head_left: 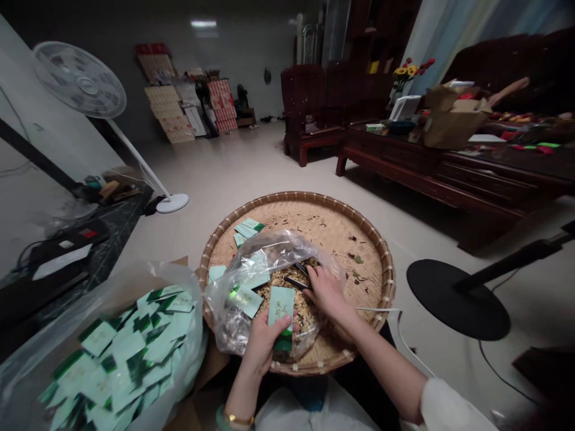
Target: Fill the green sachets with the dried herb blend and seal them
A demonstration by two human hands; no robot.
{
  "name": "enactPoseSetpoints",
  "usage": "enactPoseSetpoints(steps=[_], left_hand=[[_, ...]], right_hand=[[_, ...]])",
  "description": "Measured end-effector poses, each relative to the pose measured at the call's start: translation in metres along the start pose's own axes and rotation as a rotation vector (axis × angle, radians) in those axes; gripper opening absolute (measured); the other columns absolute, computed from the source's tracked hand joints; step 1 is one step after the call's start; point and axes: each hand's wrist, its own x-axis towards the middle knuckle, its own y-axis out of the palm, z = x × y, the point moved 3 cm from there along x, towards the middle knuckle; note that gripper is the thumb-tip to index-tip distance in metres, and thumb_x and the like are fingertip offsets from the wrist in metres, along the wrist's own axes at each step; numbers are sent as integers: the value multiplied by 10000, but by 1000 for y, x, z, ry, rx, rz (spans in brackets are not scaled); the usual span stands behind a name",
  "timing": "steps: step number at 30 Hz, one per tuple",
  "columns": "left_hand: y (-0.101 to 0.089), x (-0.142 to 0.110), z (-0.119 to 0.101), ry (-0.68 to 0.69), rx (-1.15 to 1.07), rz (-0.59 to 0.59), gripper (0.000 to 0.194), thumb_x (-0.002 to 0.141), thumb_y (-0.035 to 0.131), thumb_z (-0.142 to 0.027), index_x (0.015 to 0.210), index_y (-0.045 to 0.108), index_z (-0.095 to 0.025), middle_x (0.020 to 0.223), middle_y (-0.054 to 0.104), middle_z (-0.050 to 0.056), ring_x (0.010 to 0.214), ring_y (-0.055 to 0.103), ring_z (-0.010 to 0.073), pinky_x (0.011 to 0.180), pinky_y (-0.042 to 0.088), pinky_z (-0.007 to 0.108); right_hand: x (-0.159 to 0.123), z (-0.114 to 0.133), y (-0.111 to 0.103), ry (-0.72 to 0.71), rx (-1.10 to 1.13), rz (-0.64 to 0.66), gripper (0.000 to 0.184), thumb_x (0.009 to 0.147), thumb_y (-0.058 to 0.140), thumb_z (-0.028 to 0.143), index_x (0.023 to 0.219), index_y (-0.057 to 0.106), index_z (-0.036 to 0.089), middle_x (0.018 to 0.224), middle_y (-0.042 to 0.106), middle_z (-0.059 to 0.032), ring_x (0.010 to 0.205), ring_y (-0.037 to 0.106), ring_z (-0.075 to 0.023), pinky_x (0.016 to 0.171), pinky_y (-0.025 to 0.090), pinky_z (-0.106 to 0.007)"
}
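Observation:
My left hand [266, 338] is closed on a pale green packet [282, 305] with gold lettering and a darker green lower end, held upright over a clear plastic bag [233, 269]. Inside the open bag lies a loose dried mix [281, 280] of pale and dark bits, probably tea with flowers. My right hand [327, 290] reaches into the bag's right side, its fingers on a black tongs-like tool [295, 282] with two dark bars; its exact kind is unclear. Other green packets [246, 300] rest at the bag's left side. A round woven bamboo tray [359, 239] supports the bag.
Left of the tray, a large plastic bag [191, 275] holds many green packets [130, 347]. A white fan [83, 84] stands at the left, and a black round stand base [458, 299] at the right. Behind is a dark wooden table [422, 158]; a white cord [399, 323] runs beside the tray.

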Motion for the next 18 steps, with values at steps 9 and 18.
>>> enactPoseSetpoints(steps=[9, 18], left_hand=[[-4, 0, 2, 85, -21, -55, 527, 455, 854, -320, 906, 682, -108, 845, 735, 108, 598, 673, 187, 604, 531, 288], [-5, 0, -1, 59, 3, -29, 455, 476, 850, -320, 848, 690, -113, 783, 730, 80, 595, 667, 177, 616, 519, 279]], right_hand=[[12, 6, 3, 35, -3, 82, 395, 702, 617, 167, 1091, 564, 118, 1034, 598, -156, 966, 537, -274, 800, 435, -357], [-4, -13, -48, -15, 862, 390, 489, 785, 572, 324, 1251, 550, 177, 1110, 657, -81, 777, 632, -196, 625, 499, -296]])
